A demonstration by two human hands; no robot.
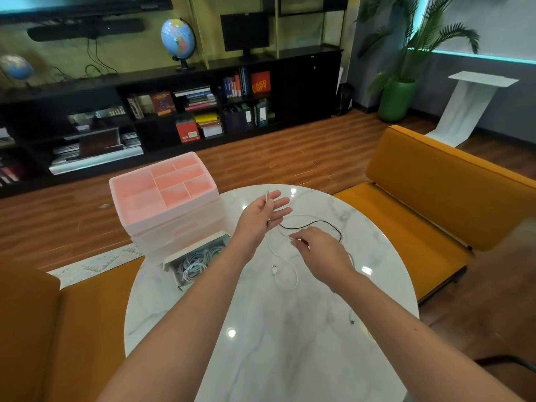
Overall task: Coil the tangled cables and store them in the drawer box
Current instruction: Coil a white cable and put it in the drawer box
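Step in hand: untangling. Our left hand (262, 211) pinches 1 end of the white cable (274, 269). Our right hand (322, 253) reaches where it crosses the black cable (301, 226) mid-bench (290, 343); we cannot tell its grip. Next we judge: separate, coil, place in the open drawer (200, 244).

You can read just one text here: "HARD COPY", in orange capitals on the red book (260, 82) facing out of the black shelf (307, 82). The book spines (233, 86) and binder labels (262, 114) nearby are too small to read.
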